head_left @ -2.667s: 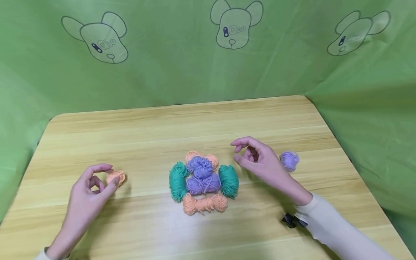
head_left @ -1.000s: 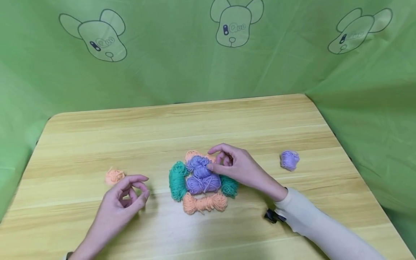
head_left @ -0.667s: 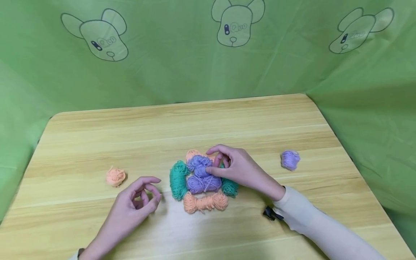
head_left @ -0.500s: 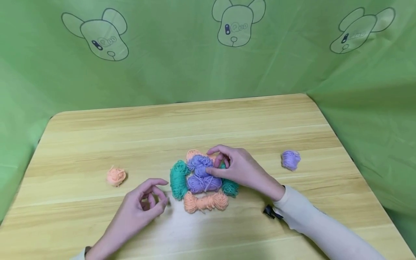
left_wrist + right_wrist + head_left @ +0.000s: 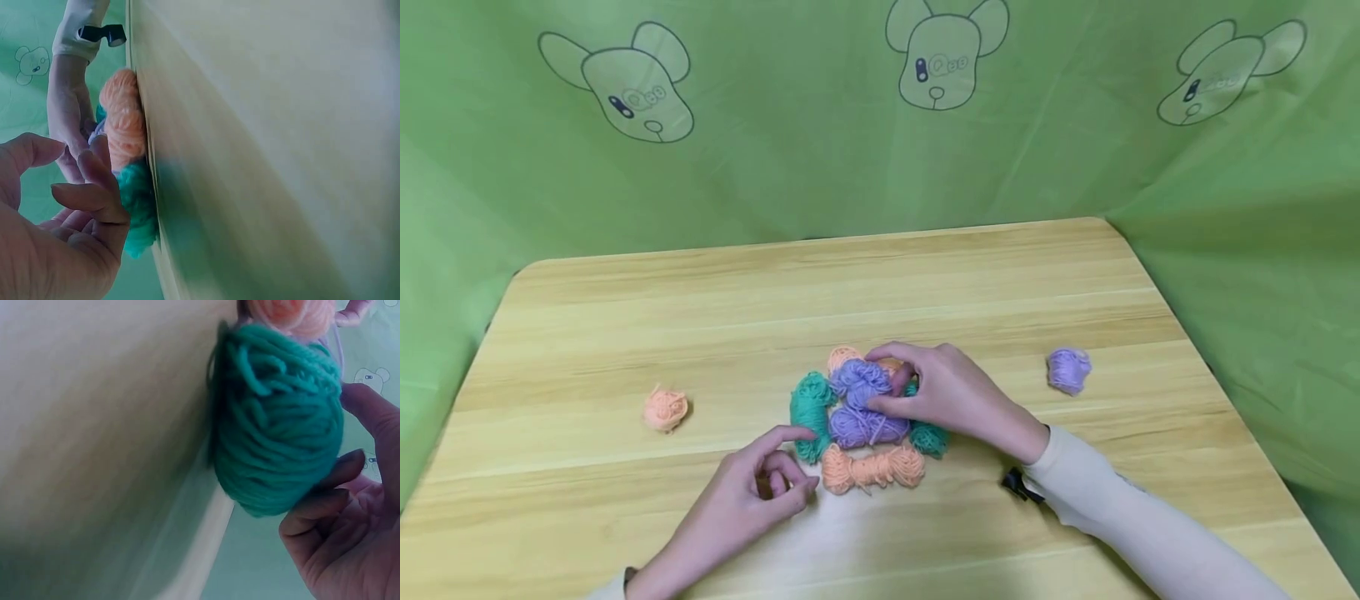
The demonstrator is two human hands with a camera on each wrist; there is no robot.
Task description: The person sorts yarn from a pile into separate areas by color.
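Green curtain (image 5: pixel 790 179) printed with animal heads hangs behind a wood-grain table (image 5: pixel 775 308). On the table sits the upper purple skein (image 5: pixel 857 382), and a person's right hand (image 5: pixel 951 392) pinches its right side, thumb at its near part and index finger bent over its far edge. Against that skein's near side lies the lower purple skein (image 5: pixel 865 427). Just left of it stands the left green skein (image 5: pixel 808 408); to its right is the right green skein (image 5: pixel 929 440), partly covered by the hand. Directly behind it peeks a far orange skein (image 5: pixel 842 359), while a near orange skein (image 5: pixel 874 469) lies in front of it, past the lower purple one. To its near left is the left hand (image 5: pixel 741 500), fingers loosely curved, thumb and index apart, holding nothing; whether it touches the left green skein cannot be told. Well apart from it lie an orange ball (image 5: pixel 666 409), left, and a lilac ball (image 5: pixel 1068 371), right.
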